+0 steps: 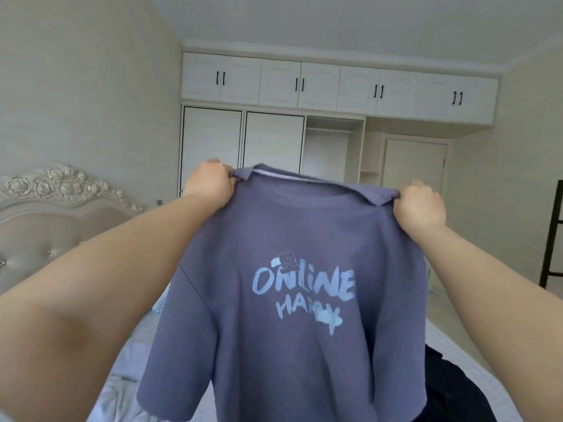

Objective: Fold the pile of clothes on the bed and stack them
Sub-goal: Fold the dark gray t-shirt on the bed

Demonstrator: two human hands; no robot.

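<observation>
Purple-blue cotton T-shirt with pale "ONLINE" print (pixel 292 300) held up in air above bed (pixel 475 370), printed side toward camera. Left hand (pixel 210 184) grip closed on one shoulder seam; right hand (pixel 419 207) grip closed on other. Dark garment (pixel 451 388) seen on bed, lower right. Step judged: shirt spread before folding. Next move judged: shirt to be laid flat on bed, sleeves turned in.

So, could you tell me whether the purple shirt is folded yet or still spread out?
Spread out: the purple shirt hangs full-length, held at its shoulders by left hand and right hand.
</observation>
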